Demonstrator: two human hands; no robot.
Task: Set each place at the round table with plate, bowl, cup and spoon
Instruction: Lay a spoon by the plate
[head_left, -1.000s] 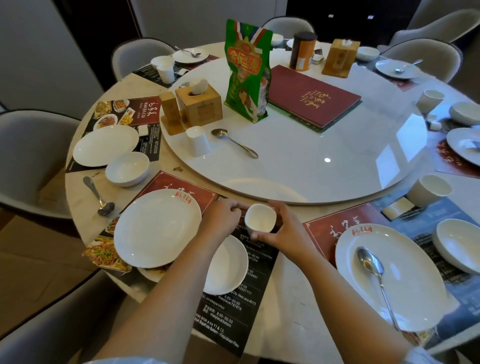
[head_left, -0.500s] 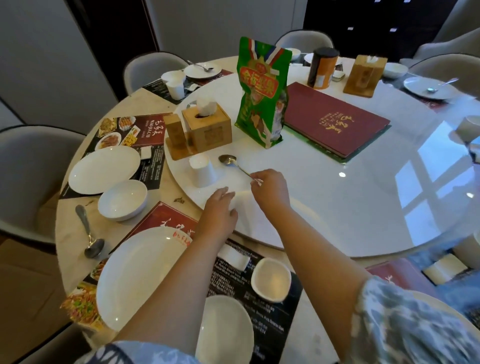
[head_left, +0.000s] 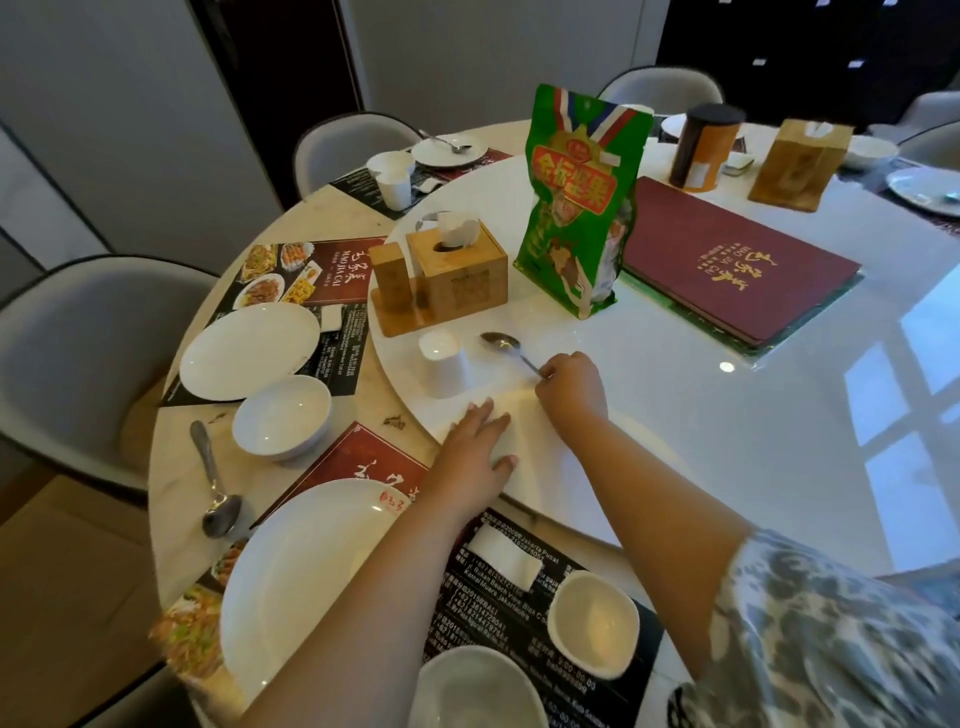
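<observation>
Here the right hand (head_left: 571, 384) pinches the spoon (head_left: 506, 347) beside the upturned cup (head_left: 441, 364); left hand (head_left: 475, 441) flat. Lifting it level should avoid nudging that cup.

my one head-worn view looks forward and down, close over the near edge of the round table (head_left: 171, 499).

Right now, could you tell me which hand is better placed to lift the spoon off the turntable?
Right hand: its fingers already pinch the spoon handle. Left hand lies flat on the turntable.
</observation>
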